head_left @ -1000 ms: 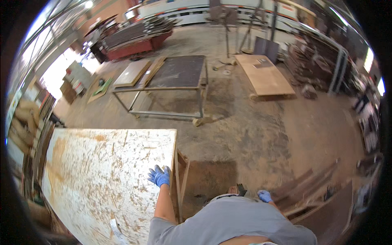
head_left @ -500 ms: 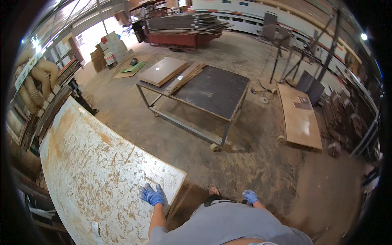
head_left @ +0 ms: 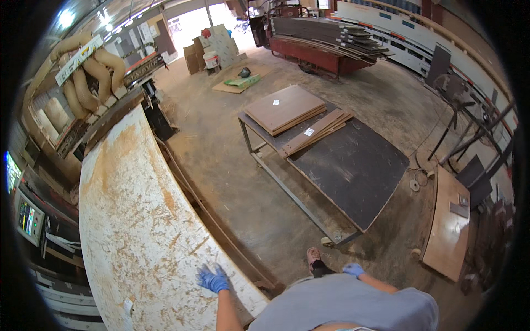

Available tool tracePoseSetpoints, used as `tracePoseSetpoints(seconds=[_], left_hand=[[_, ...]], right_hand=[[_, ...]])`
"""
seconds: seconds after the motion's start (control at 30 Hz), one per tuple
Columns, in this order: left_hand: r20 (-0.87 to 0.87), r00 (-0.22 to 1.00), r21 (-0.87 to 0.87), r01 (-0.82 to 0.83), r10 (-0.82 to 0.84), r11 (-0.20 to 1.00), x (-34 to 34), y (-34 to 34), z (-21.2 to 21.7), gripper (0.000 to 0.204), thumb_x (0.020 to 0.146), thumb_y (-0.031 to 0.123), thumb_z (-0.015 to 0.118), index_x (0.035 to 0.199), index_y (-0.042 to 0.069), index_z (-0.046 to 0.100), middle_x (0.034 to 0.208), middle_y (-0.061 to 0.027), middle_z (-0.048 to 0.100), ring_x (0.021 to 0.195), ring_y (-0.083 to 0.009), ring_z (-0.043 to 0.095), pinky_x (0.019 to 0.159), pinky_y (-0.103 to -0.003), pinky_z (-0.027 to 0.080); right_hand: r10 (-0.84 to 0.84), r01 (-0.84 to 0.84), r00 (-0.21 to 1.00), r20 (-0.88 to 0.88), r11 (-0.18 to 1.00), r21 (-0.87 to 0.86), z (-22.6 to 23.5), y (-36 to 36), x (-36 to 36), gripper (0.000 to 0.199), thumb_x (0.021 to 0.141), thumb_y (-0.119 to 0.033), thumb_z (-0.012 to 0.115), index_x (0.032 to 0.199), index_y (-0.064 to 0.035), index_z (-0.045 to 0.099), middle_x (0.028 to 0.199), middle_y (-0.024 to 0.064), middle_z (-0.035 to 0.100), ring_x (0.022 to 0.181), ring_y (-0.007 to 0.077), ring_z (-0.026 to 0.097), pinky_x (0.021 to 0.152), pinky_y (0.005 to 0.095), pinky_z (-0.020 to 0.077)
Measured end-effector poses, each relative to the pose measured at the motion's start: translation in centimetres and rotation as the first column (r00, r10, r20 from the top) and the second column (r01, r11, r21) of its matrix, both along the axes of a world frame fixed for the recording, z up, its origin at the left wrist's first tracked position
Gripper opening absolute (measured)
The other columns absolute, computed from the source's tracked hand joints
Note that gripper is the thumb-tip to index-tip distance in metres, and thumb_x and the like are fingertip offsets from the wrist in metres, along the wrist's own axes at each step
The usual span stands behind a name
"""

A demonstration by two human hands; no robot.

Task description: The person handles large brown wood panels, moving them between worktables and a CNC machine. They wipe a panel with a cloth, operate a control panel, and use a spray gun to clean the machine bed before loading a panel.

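My left hand (head_left: 213, 279), in a blue glove, rests with fingers spread on a long white work surface (head_left: 146, 220) scored with brown scratches and dusted with sawdust. It holds nothing. My right hand (head_left: 354, 269), also gloved in blue, hangs by my side above the floor, away from any object; its fingers are too small and bunched in view to read. Ahead stands a dark-topped metal cart (head_left: 353, 171). On its far left part lies a stack of brown panels (head_left: 286, 107), with narrow brown strips (head_left: 317, 132) beside it.
A machine with thick beige hoses (head_left: 105, 71) stands over the far end of the white surface. A control screen (head_left: 27, 218) is at the left. On the right, a wooden board (head_left: 447, 226) sits low on wheels. A red cart (head_left: 309, 55) carries stacked dark panels.
The view has turned left, and the dark-topped cart appears nearer and further right. My left hand stays on the white surface. One foot now shows further forward.
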State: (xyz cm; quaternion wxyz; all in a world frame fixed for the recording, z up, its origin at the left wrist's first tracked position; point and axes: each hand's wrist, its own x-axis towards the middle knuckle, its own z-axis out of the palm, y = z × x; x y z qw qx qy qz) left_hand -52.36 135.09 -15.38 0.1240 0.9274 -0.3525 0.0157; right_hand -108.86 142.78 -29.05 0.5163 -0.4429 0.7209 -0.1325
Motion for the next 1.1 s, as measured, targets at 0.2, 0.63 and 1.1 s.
tracePoseSetpoints(seconds=[0.2,0.63,1.1], left_hand=[[0.013,0.992,-0.119,-0.121,0.124,0.986,-0.6,-1.3,0.2,0.053,0.082,0.038,0.058,0.121,0.003,0.05,0.127,-0.0186,0.047,0.122,-0.033,0.036,0.106,-0.045,0.018],[-0.105,0.86,-0.4,-0.496,0.499,0.77,7.1,-12.8,-0.5,0.042,0.082,0.02,0.062,0.114,-0.004,0.05,0.112,-0.0192,0.053,0.107,-0.0317,0.05,0.094,-0.039,0.039],[-0.054,0.916,-0.371,0.352,-0.398,0.859,23.2,-70.4,4.1,0.042,0.076,0.032,0.065,0.111,0.01,0.057,0.119,-0.0152,0.053,0.111,-0.0325,0.047,0.097,-0.042,0.035]], right_hand=[[0.268,-0.278,0.96,-0.074,0.943,-0.181,7.5,-25.2,3.9,0.037,0.081,-0.033,0.061,0.104,-0.0038,0.063,0.093,0.0128,0.065,0.084,0.0216,0.06,0.077,0.0337,0.0464],[0.775,-0.745,0.632,-0.015,0.602,-0.288,10.7,-58.3,31.7,0.044,0.081,-0.037,0.058,0.109,-0.0029,0.061,0.107,0.0158,0.063,0.1,0.0273,0.06,0.088,0.0348,0.0449],[0.346,-0.369,0.889,0.298,0.929,0.022,10.8,-85.7,44.4,0.031,0.084,-0.022,0.061,0.109,-0.0034,0.06,0.094,0.0064,0.063,0.085,0.0158,0.057,0.075,0.0288,0.0472]])
